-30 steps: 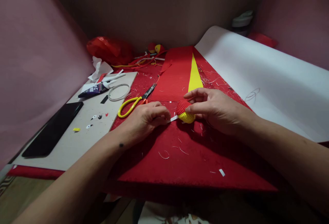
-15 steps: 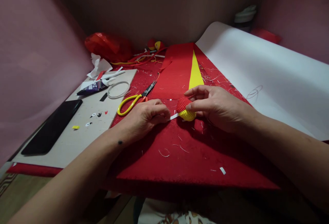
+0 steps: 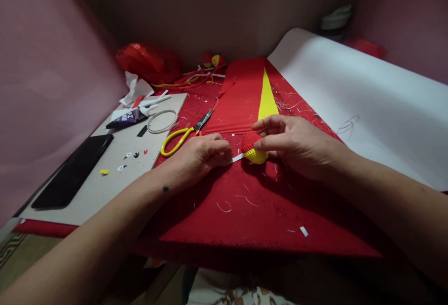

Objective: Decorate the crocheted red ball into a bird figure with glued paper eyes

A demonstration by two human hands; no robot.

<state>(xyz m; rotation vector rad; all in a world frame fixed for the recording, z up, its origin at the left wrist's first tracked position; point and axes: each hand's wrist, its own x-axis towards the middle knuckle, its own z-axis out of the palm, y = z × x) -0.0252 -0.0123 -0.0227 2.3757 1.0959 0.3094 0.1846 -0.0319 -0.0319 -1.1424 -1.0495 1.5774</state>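
Ribbed ball (image 3: 252,149) in right hand (image 3: 299,144)

So I've got this ribbed, rounded piece (image 3: 250,149), red over yellow, pinched back from the near edge of the tabletop (image 3: 224,225), skinny white strip (image 3: 238,157) at its left side, pretty straight.

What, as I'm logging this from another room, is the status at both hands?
Left hand: pinching white strip. Right hand: holding red-and-yellow ridged piece. Scissors: partly hidden behind left hand.
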